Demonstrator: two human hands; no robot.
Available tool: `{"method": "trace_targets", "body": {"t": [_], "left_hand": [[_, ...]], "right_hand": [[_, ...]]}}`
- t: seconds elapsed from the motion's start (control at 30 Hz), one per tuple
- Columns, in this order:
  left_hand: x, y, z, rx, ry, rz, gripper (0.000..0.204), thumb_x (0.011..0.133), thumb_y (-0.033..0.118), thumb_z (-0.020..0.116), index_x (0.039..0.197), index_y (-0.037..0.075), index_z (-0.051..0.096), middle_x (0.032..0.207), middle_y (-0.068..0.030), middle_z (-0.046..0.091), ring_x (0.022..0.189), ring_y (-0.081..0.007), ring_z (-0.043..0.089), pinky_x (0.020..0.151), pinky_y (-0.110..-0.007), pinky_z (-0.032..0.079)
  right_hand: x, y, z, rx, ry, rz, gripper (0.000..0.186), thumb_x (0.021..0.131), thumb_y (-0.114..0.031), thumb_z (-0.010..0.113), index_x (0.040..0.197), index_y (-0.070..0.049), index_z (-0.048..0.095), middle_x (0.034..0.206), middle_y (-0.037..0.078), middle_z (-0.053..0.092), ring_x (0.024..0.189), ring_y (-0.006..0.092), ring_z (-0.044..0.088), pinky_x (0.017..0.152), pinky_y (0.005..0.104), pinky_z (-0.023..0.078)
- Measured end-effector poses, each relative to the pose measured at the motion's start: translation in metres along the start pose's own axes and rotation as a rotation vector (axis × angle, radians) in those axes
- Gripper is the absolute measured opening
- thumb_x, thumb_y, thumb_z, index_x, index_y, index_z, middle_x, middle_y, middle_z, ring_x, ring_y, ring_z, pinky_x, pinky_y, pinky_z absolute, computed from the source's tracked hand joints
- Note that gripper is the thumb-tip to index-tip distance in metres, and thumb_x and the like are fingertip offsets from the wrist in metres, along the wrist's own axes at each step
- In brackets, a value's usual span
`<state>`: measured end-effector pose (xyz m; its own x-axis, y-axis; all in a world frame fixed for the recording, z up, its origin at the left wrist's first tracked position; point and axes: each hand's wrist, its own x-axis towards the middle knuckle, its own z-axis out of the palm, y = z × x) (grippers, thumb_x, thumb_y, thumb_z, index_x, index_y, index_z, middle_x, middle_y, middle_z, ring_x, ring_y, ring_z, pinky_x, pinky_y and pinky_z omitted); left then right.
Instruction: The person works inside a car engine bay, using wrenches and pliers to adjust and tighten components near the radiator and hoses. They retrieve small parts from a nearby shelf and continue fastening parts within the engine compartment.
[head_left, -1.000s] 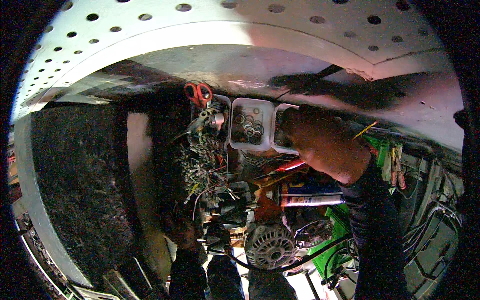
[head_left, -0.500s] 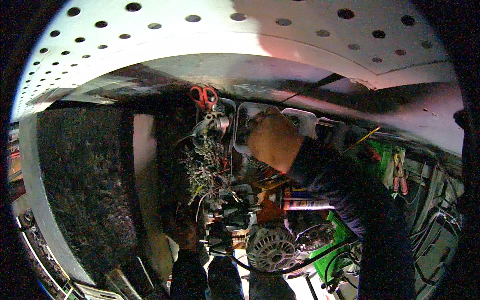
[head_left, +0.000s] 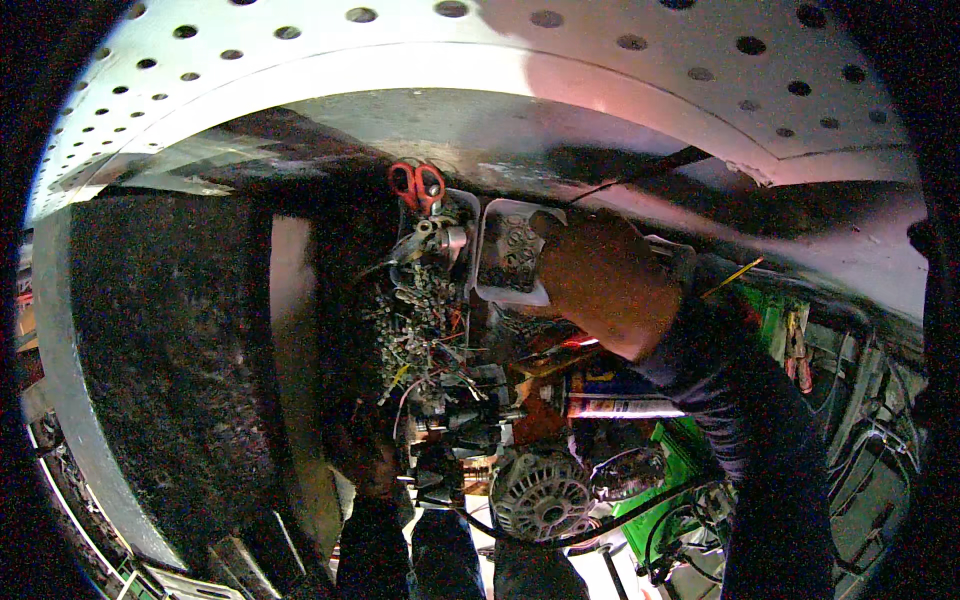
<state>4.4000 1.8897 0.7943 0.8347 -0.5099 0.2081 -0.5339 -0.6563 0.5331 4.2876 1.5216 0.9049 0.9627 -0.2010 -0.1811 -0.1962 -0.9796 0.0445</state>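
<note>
My right hand (head_left: 605,280) lies over the right rim of a clear plastic tub (head_left: 488,292) that holds small metal rings and washers. Its fingers bend down out of sight, so I cannot see what they hold. Far lower, my left hand (head_left: 368,465) is in deep shadow beside a row of dark metal parts (head_left: 440,470), fingers not readable. Left of the tub, a tangle of small metal pieces and wires (head_left: 420,340) is heaped below a metal fitting (head_left: 445,240). Red-handled scissors (head_left: 416,185) stand behind the fitting.
A round finned alternator (head_left: 543,497) sits at the front, with a black hose (head_left: 620,522) curving past it. A spray can (head_left: 620,400) lies to the right, near a green box (head_left: 680,450). Pliers (head_left: 797,350) and cables are at far right. A perforated white panel (head_left: 420,60) overhangs the back.
My right hand has shifted right, off the middle of the tub, so the rings inside now show. The whole view has tilted slightly. My left hand stays in about the same place.
</note>
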Motion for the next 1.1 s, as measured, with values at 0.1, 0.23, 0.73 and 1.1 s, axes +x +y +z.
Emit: {"method": "trace_targets", "body": {"t": [0.1,0.23,0.73,1.1], "left_hand": [[0.008,0.005,0.001,0.235,-0.016,0.332,0.043,0.096,0.046,0.067,0.111,0.006,0.071,0.103,-0.0172,0.071,0.093,-0.0373,0.068,0.079,-0.047,0.056],[0.001,0.0,-0.003,0.214,-0.02,0.151,0.041,0.099,0.045,0.064,0.109,0.007,0.072,0.106,-0.0164,0.071,0.095,-0.0382,0.067,0.081,-0.049,0.054],[-0.015,-0.025,0.006,0.364,0.041,0.413,0.048,0.096,0.048,0.067,0.12,0.007,0.068,0.115,-0.0194,0.068,0.094,-0.043,0.064,0.083,-0.054,0.051],[-0.028,-0.036,0.012,0.29,0.067,0.048,0.046,0.101,0.047,0.058,0.113,0.005,0.072,0.109,-0.0165,0.072,0.097,-0.0397,0.065,0.089,-0.051,0.049]], "right_hand": [[-0.014,0.017,-0.008,0.128,0.019,0.033,0.018,0.082,-0.017,0.063,0.09,-0.002,0.07,0.085,0.015,0.068,0.074,0.033,0.069,0.067,0.0443,0.056],[-0.006,0.022,-0.003,0.139,0.038,-0.043,0.013,0.081,-0.016,0.063,0.08,-0.004,0.068,0.079,0.013,0.068,0.071,0.032,0.069,0.064,0.043,0.056],[0.04,-0.013,0.104,-0.088,0.129,-0.038,0.017,0.076,-0.021,0.065,0.072,-0.009,0.076,0.072,0.013,0.069,0.073,0.0327,0.069,0.06,0.0467,0.049],[-0.003,0.006,0.019,0.258,-0.079,0.034,0.02,0.082,-0.02,0.062,0.082,-0.004,0.073,0.076,0.017,0.067,0.069,0.034,0.069,0.06,0.0482,0.053]]}}
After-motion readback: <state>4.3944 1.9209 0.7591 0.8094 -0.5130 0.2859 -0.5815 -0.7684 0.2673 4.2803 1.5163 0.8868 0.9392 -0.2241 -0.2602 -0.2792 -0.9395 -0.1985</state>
